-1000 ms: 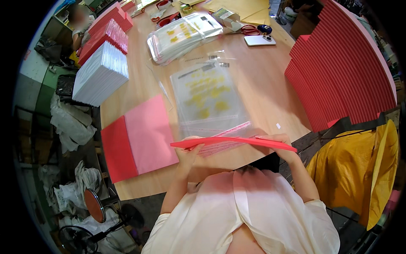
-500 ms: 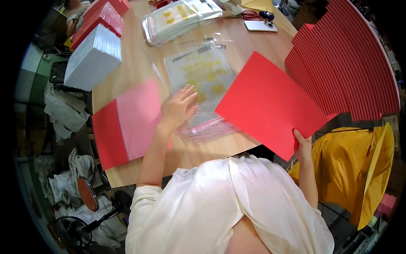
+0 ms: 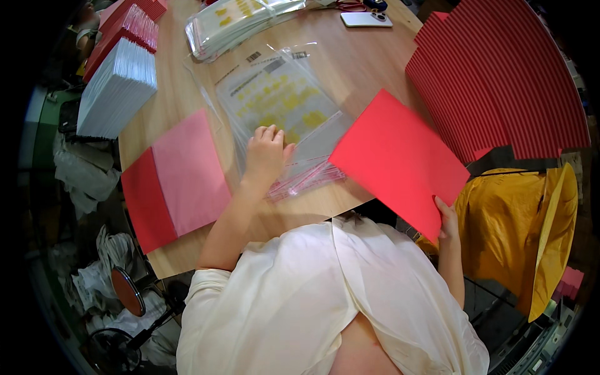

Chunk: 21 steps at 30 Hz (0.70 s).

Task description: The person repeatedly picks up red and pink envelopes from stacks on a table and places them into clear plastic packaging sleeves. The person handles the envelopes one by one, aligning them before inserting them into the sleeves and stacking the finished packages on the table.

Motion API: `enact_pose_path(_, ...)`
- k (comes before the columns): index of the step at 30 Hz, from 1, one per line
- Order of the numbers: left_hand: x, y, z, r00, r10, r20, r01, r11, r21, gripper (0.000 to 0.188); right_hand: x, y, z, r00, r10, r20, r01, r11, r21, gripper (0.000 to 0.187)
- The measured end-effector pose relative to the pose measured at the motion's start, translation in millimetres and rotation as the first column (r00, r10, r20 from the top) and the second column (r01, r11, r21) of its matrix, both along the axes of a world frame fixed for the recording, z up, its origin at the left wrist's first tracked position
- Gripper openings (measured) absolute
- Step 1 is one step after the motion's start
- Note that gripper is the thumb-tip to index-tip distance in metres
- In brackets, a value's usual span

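Observation:
My right hand (image 3: 446,220) grips the lower right corner of a flat red folder (image 3: 400,162), thumb on top, and holds it tilted over the table's right front part. My left hand (image 3: 269,155) rests on a pile of clear plastic bags (image 3: 319,134) with yellow print, fingers bent and thumb apart. The bags lie fanned a little, their pink-striped ends toward me. To the left of that hand lies a flat red piece (image 3: 149,197), most of it under a pinkish, filmy layer (image 3: 190,172). The fingers of my right hand under the folder are hidden.
A tall stack of red folders (image 3: 494,81) stands at the right. White stacked pieces (image 3: 119,87) and red ones (image 3: 134,31) stand far left. A bundle of plastic bags (image 3: 244,25), a phone (image 3: 367,19) and scissors (image 3: 351,6) lie at the back. A yellow cloth (image 3: 500,231) hangs at right.
My left hand's fingers have gone from stretched out to bent on the bags. The upper bags have turned and slid askew. My right hand still holds the red folder; the view has shifted slightly.

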<state>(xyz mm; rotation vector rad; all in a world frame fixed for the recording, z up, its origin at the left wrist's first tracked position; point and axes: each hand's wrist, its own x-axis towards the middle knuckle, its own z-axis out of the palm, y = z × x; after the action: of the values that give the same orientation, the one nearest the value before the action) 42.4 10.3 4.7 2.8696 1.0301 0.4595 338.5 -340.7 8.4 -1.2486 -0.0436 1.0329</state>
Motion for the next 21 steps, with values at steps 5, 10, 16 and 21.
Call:
enact_pose_path(5, -8, 6, -3, 0.998, 0.056, -0.018, -0.056, 0.998, -0.033, 0.037, -16, 14, 19, 0.993, 0.11, -0.05, -0.112, 0.993, -0.044, 0.035)
enact_pose_path(10, -6, 11, -7, 0.985, 0.017, -0.174, -0.013, 1.0, 0.024, 0.03, -31, 33, 26, 0.972, 0.226, -0.06, -0.232, 0.964, -0.126, 0.035)
enact_pose_path(16, -9, 10, -16, 0.983, 0.121, 0.14, -0.103, 0.987, -0.126, 0.017, -47, 47, 28, 0.955, 0.257, -0.149, -0.273, 0.957, -0.098, 0.035)
enact_pose_path(21, -11, -5, -8, 0.887, 0.188, 0.422, -0.123, 0.977, -0.176, 0.01, -53, 56, 27, 0.926, 0.312, -0.212, -0.336, 0.938, -0.086, 0.034)
